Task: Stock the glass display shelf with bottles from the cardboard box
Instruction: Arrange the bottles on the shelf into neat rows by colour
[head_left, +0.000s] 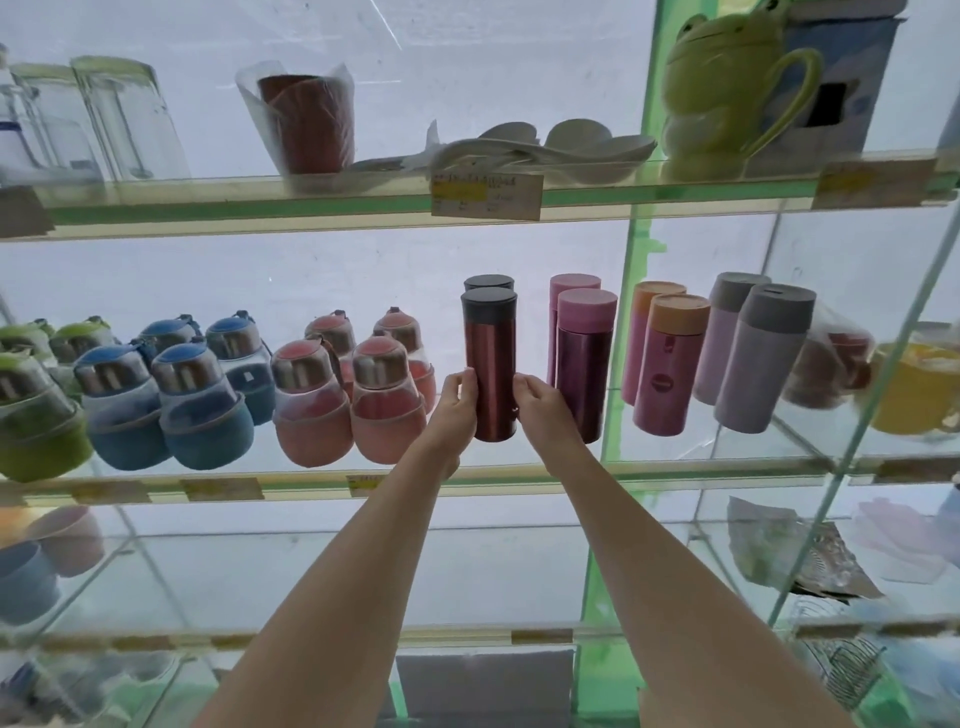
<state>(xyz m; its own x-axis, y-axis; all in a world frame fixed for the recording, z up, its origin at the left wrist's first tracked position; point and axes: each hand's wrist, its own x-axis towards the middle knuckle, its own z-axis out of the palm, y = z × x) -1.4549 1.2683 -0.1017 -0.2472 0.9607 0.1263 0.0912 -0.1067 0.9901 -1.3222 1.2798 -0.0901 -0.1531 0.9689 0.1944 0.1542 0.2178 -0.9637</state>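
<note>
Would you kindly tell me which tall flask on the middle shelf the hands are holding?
The front red flask with the dark grey cap, gripped between left hand and right hand.

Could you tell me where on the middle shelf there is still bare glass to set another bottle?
Bare glass shows between the red flask, held by the left hand and right hand, and the pink round bottles. A narrow strip runs along the middle shelf's front edge. Leftward, the round bottles crowd together.

Shelf tags (487, 193) seemingly printed; unreadable
</note>
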